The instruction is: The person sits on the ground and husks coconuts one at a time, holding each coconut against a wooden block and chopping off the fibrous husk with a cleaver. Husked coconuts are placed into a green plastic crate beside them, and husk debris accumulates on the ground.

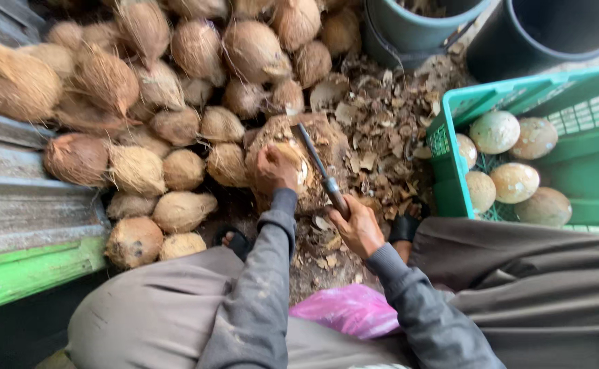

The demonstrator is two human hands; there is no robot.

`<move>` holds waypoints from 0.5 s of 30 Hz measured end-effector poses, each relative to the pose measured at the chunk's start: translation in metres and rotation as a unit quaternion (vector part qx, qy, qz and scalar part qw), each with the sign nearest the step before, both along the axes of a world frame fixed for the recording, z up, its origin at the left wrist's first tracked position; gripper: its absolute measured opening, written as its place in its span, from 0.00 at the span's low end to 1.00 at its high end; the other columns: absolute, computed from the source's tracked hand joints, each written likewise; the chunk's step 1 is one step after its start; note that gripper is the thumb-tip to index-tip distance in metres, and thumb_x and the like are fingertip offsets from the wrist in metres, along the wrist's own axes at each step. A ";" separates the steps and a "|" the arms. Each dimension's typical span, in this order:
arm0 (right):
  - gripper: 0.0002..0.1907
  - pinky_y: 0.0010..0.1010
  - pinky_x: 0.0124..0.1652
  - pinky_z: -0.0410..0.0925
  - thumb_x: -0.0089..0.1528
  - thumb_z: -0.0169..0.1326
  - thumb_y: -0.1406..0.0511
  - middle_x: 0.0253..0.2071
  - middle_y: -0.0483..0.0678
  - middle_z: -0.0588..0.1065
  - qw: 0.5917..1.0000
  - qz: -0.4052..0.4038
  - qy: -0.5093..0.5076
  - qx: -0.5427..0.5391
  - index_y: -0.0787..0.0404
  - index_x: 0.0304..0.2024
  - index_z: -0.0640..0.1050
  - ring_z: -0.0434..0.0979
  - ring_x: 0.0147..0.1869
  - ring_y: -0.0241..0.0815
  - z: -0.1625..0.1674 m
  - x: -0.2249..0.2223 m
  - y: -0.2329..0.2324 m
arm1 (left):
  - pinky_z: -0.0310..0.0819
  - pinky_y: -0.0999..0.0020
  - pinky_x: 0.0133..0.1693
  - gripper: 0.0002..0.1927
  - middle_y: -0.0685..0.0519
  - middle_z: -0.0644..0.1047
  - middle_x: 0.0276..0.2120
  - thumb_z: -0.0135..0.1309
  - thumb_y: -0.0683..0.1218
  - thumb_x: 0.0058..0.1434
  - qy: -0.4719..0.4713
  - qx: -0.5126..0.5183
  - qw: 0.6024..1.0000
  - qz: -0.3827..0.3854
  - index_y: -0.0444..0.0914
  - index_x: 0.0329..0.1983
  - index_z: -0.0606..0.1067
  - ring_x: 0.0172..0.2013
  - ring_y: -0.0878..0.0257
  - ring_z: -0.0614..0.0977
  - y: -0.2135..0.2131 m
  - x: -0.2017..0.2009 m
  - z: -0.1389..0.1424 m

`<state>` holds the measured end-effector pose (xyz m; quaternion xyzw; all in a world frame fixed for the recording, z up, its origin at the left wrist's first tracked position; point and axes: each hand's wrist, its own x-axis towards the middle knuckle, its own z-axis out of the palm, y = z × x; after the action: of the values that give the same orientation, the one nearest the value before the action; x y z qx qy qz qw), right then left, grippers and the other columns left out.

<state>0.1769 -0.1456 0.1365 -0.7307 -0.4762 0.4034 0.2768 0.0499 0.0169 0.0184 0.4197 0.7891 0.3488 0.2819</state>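
Left hand clamps a fibrous, half-husked coconut on a rough stump, right hand fisted round a straight metal blade laid across it — hairy brown coconuts heaped behind, smooth peeled ones in a green crate right.

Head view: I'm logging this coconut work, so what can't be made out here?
- Coconut being worked: mostly hidden by the left hand and the blade.
- Knife handle: wrapped inside the right hand.
- Two buckets: cut off by the top edge; contents unclear.
- Green crate: cut off at the right edge, so the count of peeled coconuts is uncertain.
- Feet: partly under the knees.
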 end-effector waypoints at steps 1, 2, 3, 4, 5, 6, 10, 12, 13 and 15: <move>0.11 0.36 0.28 0.66 0.64 0.57 0.61 0.21 0.49 0.66 1.000 0.006 -0.005 0.008 0.62 0.38 0.73 0.67 0.25 0.39 -0.002 0.002 -0.003 | 0.78 0.52 0.41 0.22 0.48 0.83 0.40 0.43 0.62 0.70 0.001 0.018 1.000 0.000 0.43 0.42 0.79 0.40 0.50 0.83 -0.001 0.000 0.000; 0.12 0.36 0.29 0.65 0.65 0.58 0.61 0.22 0.49 0.67 1.000 -0.006 0.007 0.019 0.63 0.37 0.73 0.67 0.26 0.39 -0.004 0.003 -0.006 | 0.77 0.52 0.42 0.22 0.48 0.82 0.40 0.43 0.62 0.71 0.005 0.023 1.000 -0.001 0.43 0.41 0.79 0.40 0.50 0.83 -0.002 0.000 0.001; 0.13 0.37 0.29 0.65 0.66 0.58 0.60 0.22 0.49 0.68 0.999 -0.021 0.019 0.032 0.64 0.37 0.74 0.66 0.26 0.40 -0.008 0.004 -0.007 | 0.76 0.52 0.42 0.22 0.47 0.82 0.40 0.43 0.62 0.71 0.009 0.030 0.999 -0.004 0.42 0.41 0.78 0.39 0.49 0.82 -0.001 0.001 0.001; 0.14 0.37 0.30 0.65 0.67 0.58 0.60 0.23 0.50 0.69 0.997 -0.037 0.025 0.060 0.66 0.37 0.74 0.66 0.27 0.41 -0.011 0.007 -0.005 | 0.76 0.52 0.40 0.23 0.48 0.82 0.39 0.42 0.63 0.71 -0.008 -0.006 1.000 0.008 0.43 0.40 0.78 0.39 0.51 0.82 0.000 0.001 0.001; 0.13 0.36 0.30 0.67 0.66 0.58 0.60 0.23 0.49 0.71 0.997 -0.041 0.030 0.060 0.65 0.38 0.76 0.69 0.27 0.40 -0.016 0.007 -0.002 | 0.76 0.53 0.38 0.23 0.50 0.82 0.38 0.41 0.63 0.70 -0.028 -0.031 0.999 0.018 0.43 0.38 0.77 0.38 0.52 0.82 0.003 0.003 0.001; 0.11 0.35 0.31 0.68 0.65 0.59 0.61 0.23 0.48 0.73 0.997 -0.046 0.036 0.056 0.64 0.40 0.78 0.71 0.27 0.39 -0.020 0.005 0.000 | 0.76 0.53 0.37 0.23 0.51 0.82 0.38 0.41 0.63 0.69 -0.047 -0.060 0.997 0.027 0.43 0.37 0.77 0.38 0.53 0.83 0.004 0.003 0.001; 0.10 0.32 0.35 0.71 0.64 0.59 0.62 0.28 0.46 0.79 0.999 0.004 0.029 0.029 0.64 0.38 0.82 0.78 0.31 0.36 -0.029 0.000 0.002 | 0.77 0.55 0.38 0.24 0.52 0.81 0.38 0.38 0.64 0.70 -0.022 -0.070 0.997 0.011 0.44 0.37 0.76 0.37 0.56 0.83 0.004 0.003 -0.004; 0.11 0.33 0.33 0.71 0.63 0.59 0.62 0.26 0.49 0.79 0.997 -0.026 0.019 0.076 0.64 0.40 0.81 0.78 0.29 0.38 -0.028 -0.002 0.000 | 0.78 0.56 0.37 0.25 0.52 0.81 0.39 0.37 0.64 0.72 -0.025 -0.057 0.998 0.013 0.43 0.38 0.75 0.38 0.57 0.83 0.001 0.001 -0.007; 0.11 0.34 0.32 0.71 0.62 0.60 0.62 0.25 0.50 0.78 0.996 -0.034 0.020 0.082 0.65 0.41 0.80 0.78 0.28 0.39 -0.026 -0.003 -0.002 | 0.78 0.56 0.38 0.24 0.52 0.81 0.39 0.38 0.64 0.72 -0.019 -0.044 0.999 0.008 0.43 0.39 0.75 0.38 0.57 0.83 -0.001 0.000 -0.008; 0.11 0.34 0.32 0.71 0.63 0.57 0.63 0.26 0.49 0.79 0.989 -0.071 0.092 0.091 0.64 0.42 0.80 0.78 0.29 0.38 -0.023 -0.004 -0.003 | 0.78 0.55 0.38 0.21 0.51 0.81 0.41 0.40 0.62 0.71 -0.007 -0.023 1.000 -0.014 0.43 0.39 0.76 0.39 0.57 0.82 -0.003 0.000 -0.005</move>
<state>0.1726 -0.1491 0.1137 -0.6945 -0.4301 0.4033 0.4123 0.0499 0.0138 0.0133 0.4213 0.7891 0.3294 0.3022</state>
